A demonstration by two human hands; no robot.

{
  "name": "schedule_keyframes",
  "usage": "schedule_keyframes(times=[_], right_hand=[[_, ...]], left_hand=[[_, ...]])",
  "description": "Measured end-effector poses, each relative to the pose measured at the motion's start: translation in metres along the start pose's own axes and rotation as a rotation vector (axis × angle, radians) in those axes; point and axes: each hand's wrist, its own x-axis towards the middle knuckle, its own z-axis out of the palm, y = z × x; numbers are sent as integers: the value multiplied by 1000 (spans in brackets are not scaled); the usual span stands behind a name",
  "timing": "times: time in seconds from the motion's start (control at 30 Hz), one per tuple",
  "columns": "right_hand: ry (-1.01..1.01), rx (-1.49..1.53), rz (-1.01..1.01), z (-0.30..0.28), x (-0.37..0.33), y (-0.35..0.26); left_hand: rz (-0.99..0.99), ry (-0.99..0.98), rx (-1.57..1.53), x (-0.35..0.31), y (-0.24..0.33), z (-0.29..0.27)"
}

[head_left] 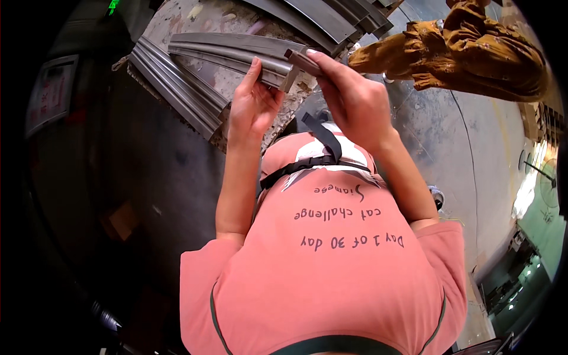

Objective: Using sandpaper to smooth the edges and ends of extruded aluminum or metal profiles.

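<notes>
A long curved grey metal strip (236,52) lies across the worn work surface (195,21). My left hand (253,103) presses against its near end from below, thumb up along the edge. My right hand (349,97) grips that same end from the right, fingertips pinched on the strip's tip at the top. Both forearms rise from my salmon-pink shirt (331,260) at the lower edge.
More curved grey metal strips are stacked at the left (171,86) and along the top (331,18). An orange cloth-covered machine arm (467,50) reaches in at the upper right. Grey concrete floor (461,154) spreads to the right.
</notes>
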Motion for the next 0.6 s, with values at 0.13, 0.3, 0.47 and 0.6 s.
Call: schedule_keyframes(times=[0.13,0.3,0.47,0.6], right_hand=[[-172,-154,1,2,2,-3],[-238,-313,-37,6,20,-5],[-253,-254,-44,-12,36,-8],[-327,-331,-50,-6,26,-9]], left_hand=[[38,38,-2,-1,-5,5],[50,20,47,1,-12,5],[60,-11,70,0,-14,3],[49,-23,78,1,-17,-2]])
